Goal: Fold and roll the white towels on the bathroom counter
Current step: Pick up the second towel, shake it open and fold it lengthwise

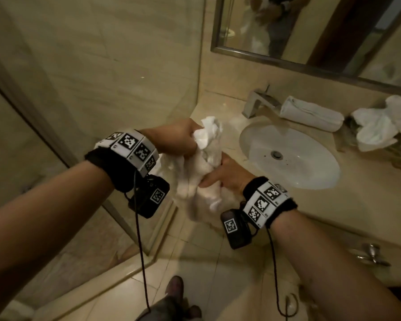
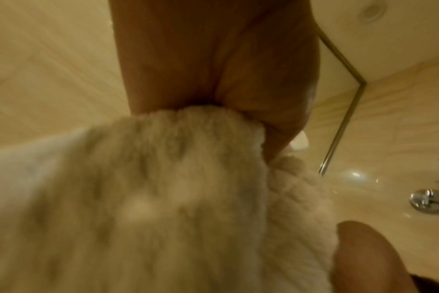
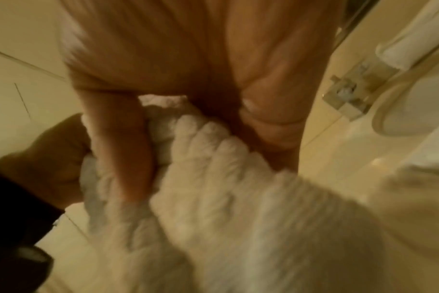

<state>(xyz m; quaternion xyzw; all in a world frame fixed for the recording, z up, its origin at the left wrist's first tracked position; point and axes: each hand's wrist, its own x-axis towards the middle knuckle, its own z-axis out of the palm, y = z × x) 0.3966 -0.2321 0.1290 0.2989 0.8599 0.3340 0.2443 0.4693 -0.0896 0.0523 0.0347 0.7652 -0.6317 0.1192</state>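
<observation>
Both hands hold one crumpled white towel (image 1: 202, 179) bunched in the air over the left end of the counter (image 1: 368, 205). My left hand (image 1: 183, 142) grips the towel's upper part, with a tuft sticking out above the fist. My right hand (image 1: 218, 174) grips it lower down, thumb across the cloth. In the left wrist view the towel (image 2: 163, 198) fills the lower picture beneath the curled left hand (image 2: 213, 69). In the right wrist view the fingers (image 3: 123, 148) of my right hand are curled round the towel (image 3: 238, 198). A rolled white towel (image 1: 310, 114) lies behind the sink.
An oval white sink (image 1: 287, 156) with a chrome faucet (image 1: 257, 103) sits right of the hands. More crumpled white towels (image 1: 375, 128) lie at the counter's far right. A glass shower partition (image 1: 148, 77) stands at the left, and a mirror (image 1: 310, 28) hangs above.
</observation>
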